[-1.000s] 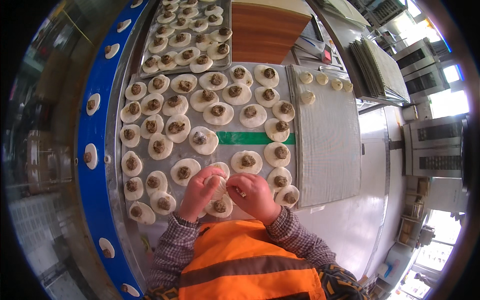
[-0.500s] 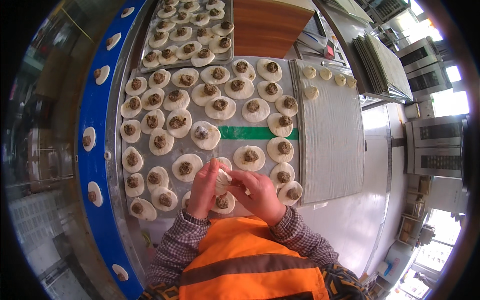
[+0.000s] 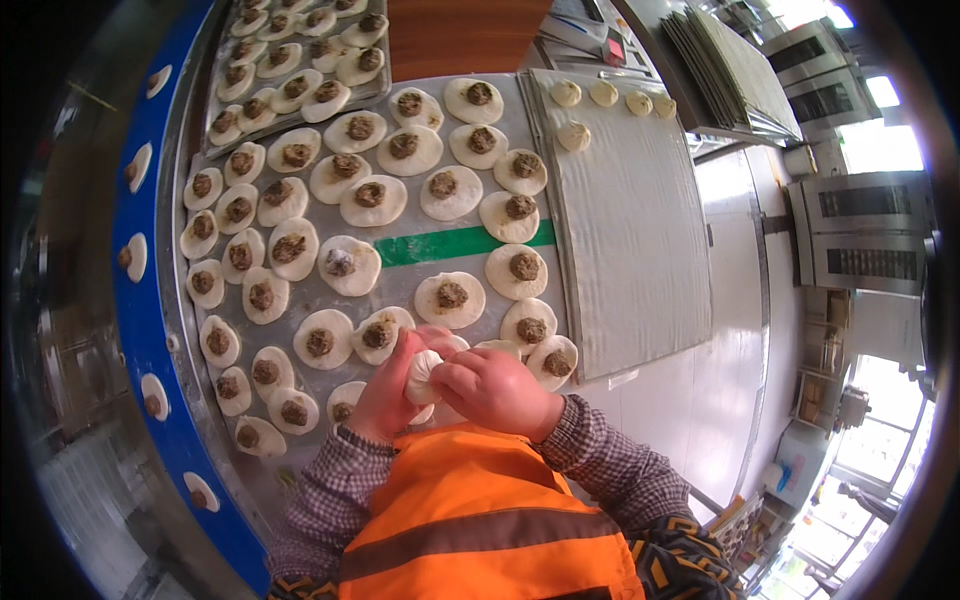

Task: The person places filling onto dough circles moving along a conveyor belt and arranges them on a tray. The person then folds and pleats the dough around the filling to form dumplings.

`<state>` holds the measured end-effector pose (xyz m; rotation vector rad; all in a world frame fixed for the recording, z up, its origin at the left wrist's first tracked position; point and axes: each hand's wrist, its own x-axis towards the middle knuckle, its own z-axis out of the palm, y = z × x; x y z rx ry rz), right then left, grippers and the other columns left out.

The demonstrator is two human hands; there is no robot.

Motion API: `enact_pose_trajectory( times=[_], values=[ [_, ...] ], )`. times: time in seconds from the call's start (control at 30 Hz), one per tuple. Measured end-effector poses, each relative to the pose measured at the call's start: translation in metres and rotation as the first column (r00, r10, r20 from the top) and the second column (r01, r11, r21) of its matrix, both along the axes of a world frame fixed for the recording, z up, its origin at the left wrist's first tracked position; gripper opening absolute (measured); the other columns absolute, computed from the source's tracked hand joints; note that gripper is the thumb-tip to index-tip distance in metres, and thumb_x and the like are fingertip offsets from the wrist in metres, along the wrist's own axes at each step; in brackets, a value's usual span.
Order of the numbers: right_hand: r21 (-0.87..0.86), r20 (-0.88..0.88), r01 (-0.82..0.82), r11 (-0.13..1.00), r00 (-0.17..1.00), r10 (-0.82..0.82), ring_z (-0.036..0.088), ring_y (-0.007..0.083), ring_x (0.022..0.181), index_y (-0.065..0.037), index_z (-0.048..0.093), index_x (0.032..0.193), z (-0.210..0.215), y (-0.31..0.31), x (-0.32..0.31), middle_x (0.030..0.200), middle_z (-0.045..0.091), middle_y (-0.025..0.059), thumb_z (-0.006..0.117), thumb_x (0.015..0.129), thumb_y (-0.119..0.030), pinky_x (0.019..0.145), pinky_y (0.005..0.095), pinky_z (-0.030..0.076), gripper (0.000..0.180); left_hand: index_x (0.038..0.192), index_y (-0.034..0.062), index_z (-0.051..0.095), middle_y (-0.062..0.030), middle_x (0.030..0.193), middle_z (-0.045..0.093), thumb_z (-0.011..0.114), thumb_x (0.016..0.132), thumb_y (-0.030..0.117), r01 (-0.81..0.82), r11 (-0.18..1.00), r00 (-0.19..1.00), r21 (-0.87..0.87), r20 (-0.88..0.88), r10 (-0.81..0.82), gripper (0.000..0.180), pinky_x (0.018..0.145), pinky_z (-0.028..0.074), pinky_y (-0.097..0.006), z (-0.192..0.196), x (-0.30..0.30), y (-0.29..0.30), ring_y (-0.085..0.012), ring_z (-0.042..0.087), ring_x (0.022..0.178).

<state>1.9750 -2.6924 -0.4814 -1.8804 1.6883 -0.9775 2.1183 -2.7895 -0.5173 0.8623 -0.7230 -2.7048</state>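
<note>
A white pleated bun [image 3: 423, 377] is held between my two hands, just above the near edge of the work table. My left hand [image 3: 388, 392] cups it from the left with the fingers curled round. From the right, my right hand [image 3: 497, 392] pinches the gathered dough, its fingertips pressed together. Flat dough rounds topped with brown filling lie close by, such as the filled dough round [image 3: 450, 294] beyond my hands and another filled dough round [image 3: 378, 334] beside my left fingers. More rounds under my hands are partly hidden.
On the right a covered tray [image 3: 640, 250] bears several finished buns [image 3: 574, 136] at its far end. A metal tray [image 3: 385, 70] of filled rounds stands at the far left. A blue conveyor belt [image 3: 150, 310] with spaced rounds runs along the left. Stacked boards [image 3: 735, 75] stand far right.
The whole view has shifted, so the table now appears further left and higher. My hands remain on the bun, now lower in the picture, and its pleated top has turned within my fingers.
</note>
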Motion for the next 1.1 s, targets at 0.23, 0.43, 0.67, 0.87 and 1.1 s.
enact_pose_trajectory(
  times=[0.23, 0.43, 0.67, 0.87, 1.1],
  values=[
    [0.129, 0.251, 0.414, 0.901, 0.866, -0.433, 0.067, 0.0169, 0.075, -0.002, 0.062, 0.098, -0.030, 0.002, -0.049, 0.081, 0.065, 0.0102, 0.067, 0.081, 0.001, 0.064, 0.0296, 0.052, 0.018, 0.096, 0.0049, 0.059, -0.0065, 0.087, 0.063, 0.044, 0.101, 0.044, -0.107, 0.990, 0.974, -0.093, 0.188, 0.123, 0.042, 0.063, 0.054, -0.027, -0.023, -0.042, 0.007, -0.0150, 0.064, 0.077],
    [0.295, -0.132, 0.534, 0.792, 0.844, -0.520, 0.063, 0.0310, 0.079, -0.003, 0.067, 0.092, -0.083, -0.007, -0.145, 0.090, 0.063, 0.0129, 0.067, 0.080, -0.015, 0.071, 0.0411, 0.052, 0.017, 0.095, 0.0045, 0.058, -0.0077, 0.083, 0.063, 0.043, 0.099, 0.051, -0.162, 0.985, 0.958, -0.054, 0.231, 0.170, 0.049, 0.054, 0.056, -0.029, -0.035, -0.069, 0.006, -0.0181, 0.065, 0.073],
    [0.303, -0.173, 0.440, 0.845, 0.897, -0.406, 0.062, 0.0305, 0.077, -0.003, 0.068, 0.085, -0.092, -0.015, -0.161, 0.082, 0.064, 0.0116, 0.068, 0.078, -0.013, 0.070, 0.0401, 0.052, 0.013, 0.095, 0.0046, 0.057, -0.0093, 0.085, 0.063, 0.040, 0.101, 0.051, -0.199, 0.978, 0.944, -0.056, 0.259, 0.207, 0.050, 0.053, 0.054, -0.031, -0.041, -0.090, 0.009, -0.0201, 0.065, 0.073],
    [0.499, 0.464, 0.338, 0.798, 0.674, -0.575, 0.062, 0.0084, 0.076, 0.002, 0.070, 0.093, -0.045, 0.000, -0.138, 0.082, 0.068, 0.0055, 0.070, 0.086, -0.005, 0.066, 0.0255, 0.051, 0.010, 0.095, 0.0052, 0.057, -0.0075, 0.085, 0.064, 0.041, 0.101, 0.049, -0.152, 0.988, 0.964, -0.023, 0.219, 0.153, 0.047, 0.049, 0.056, -0.031, -0.029, -0.112, 0.011, -0.0173, 0.066, 0.069],
    [0.042, 0.287, 0.286, 0.957, 0.914, -0.286, 0.064, 0.0256, 0.072, -0.001, 0.069, 0.099, 0.013, 0.009, -0.105, 0.087, 0.065, 0.0109, 0.071, 0.078, -0.003, 0.064, 0.0327, 0.053, 0.021, 0.091, 0.0055, 0.057, -0.0063, 0.084, 0.063, 0.036, 0.102, 0.050, -0.101, 0.995, 0.978, -0.025, 0.180, 0.104, 0.050, 0.054, 0.054, -0.028, 0.006, -0.119, 0.009, -0.0152, 0.064, 0.069]
  ],
)
